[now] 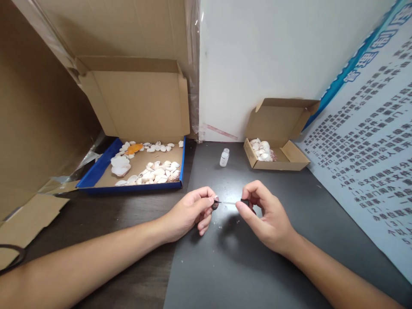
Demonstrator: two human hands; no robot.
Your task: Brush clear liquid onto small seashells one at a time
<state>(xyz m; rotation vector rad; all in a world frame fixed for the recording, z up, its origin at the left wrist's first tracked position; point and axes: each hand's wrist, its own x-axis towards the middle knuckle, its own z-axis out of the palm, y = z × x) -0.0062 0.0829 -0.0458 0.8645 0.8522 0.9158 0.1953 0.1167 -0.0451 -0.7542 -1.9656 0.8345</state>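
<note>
My left hand is closed in a pinch on a small shell held just above the dark table. My right hand pinches the black cap of a thin brush, and the brush tip touches the shell. A small open glass bottle stands upright on the table behind my hands.
A blue-edged cardboard box with several white shells and an orange one lies at the back left, lid raised. A smaller cardboard box with several shells sits at the back right. A printed poster leans on the right; cardboard sheets stand on the left.
</note>
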